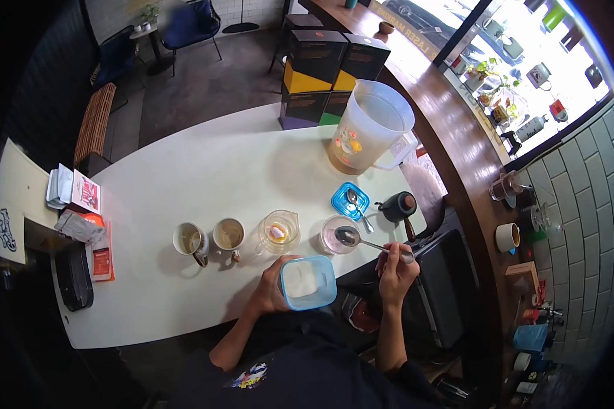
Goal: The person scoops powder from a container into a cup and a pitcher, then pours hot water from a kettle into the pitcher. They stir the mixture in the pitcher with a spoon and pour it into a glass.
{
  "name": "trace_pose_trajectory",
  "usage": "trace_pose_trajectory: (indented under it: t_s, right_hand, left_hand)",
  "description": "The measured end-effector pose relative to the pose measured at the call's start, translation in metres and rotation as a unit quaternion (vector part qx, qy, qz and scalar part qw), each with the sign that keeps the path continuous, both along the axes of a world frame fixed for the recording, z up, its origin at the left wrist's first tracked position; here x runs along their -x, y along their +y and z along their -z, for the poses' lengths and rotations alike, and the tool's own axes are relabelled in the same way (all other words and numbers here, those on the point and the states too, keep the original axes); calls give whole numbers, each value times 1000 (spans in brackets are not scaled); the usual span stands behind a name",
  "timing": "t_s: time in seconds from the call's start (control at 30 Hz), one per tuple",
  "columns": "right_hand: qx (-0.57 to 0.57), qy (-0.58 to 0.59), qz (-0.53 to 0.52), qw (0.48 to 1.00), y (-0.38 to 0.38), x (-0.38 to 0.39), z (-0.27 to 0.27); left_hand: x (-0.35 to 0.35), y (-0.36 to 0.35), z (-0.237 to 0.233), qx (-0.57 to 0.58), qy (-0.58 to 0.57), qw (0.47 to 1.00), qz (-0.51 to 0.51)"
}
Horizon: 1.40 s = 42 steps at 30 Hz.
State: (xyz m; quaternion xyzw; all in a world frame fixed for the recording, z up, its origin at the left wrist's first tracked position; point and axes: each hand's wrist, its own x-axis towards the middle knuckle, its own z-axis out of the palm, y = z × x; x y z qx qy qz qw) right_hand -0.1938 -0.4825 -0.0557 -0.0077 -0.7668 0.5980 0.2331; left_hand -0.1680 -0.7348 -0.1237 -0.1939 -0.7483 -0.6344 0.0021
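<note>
My left hand point(271, 285) is closed around the side of a light-blue plastic container point(326, 281), tilted so that white powder shows inside. In my right hand point(397, 271) is the handle of a metal spoon point(348, 236). Its bowl is over a small clear cup point(329, 244) with something pale pink in it. Whether the spoon carries anything is hard to make out. To the left stands a glass pitcher point(278, 219) with something yellow and whitish inside. Beyond the cup, a blue lid point(340, 199) holds a second spoon point(353, 198).
Two mugs point(187, 238) point(229, 234) stand left of the pitcher. A large plastic jug point(370, 129) and a small dark kettle point(393, 207) are at the right, with black boxes point(315, 58) behind. Packets point(85, 192) lie at the left edge of the white table point(157, 177).
</note>
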Motion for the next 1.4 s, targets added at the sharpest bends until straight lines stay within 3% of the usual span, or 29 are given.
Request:
trace_pose_trajectory:
  t_s: [0.13, 0.33, 0.4, 0.47, 0.5, 0.57, 0.6, 0.67, 0.8, 0.87, 0.97, 1.1, 1.4]
  right_hand:
    - [66, 19, 32, 997, -1, -6, -14]
    - [175, 71, -26, 982, 1, -40, -68]
    - [145, 24, -57, 988, 2, -48, -75]
    - [-3, -71, -144, 987, -2, -51, -74]
    - [-1, -71, -141, 987, -5, -51, -71]
    - [-83, -144, -239, 957, -14, -48, -60]
    - [-122, -115, -249, 954, -17, -47, -53]
    - [-110, -157, -315, 930, -13, -46, -55]
    - [-47, -145, -335, 930, 17, -32, -55]
    - [-11, -121, -286, 950, 34, -16, -30]
    - [-92, -128, -196, 968, 39, 18, 17]
    - [-141, -142, -217, 955, 11, 37, 63]
    - [-90, -78, -123, 985, -8, 34, 74]
  left_hand:
    - [-4, 5, -4, -14, -25, 1000, -6]
    - [-8, 10, -9, 17, 4, 999, -33]
    - [-7, 12, -7, 34, 27, 998, -42]
    - [-9, 14, -11, 36, 22, 998, -40]
    - [-9, 16, -12, 35, 16, 998, -42]
    - [-9, 19, -10, 51, 31, 997, -42]
    - [-9, 20, -8, 66, 44, 996, -47]
    - [-12, 20, -7, 41, 26, 998, -49]
    - [-14, 13, -2, 47, 29, 996, -66]
    - [-16, 8, -3, 48, 18, 996, -73]
    - [-20, 6, -7, 34, 2, 996, -82]
    - [-22, 2, -10, 47, -1, 995, -89]
    - [-16, 9, -9, 112, 34, 991, -64]
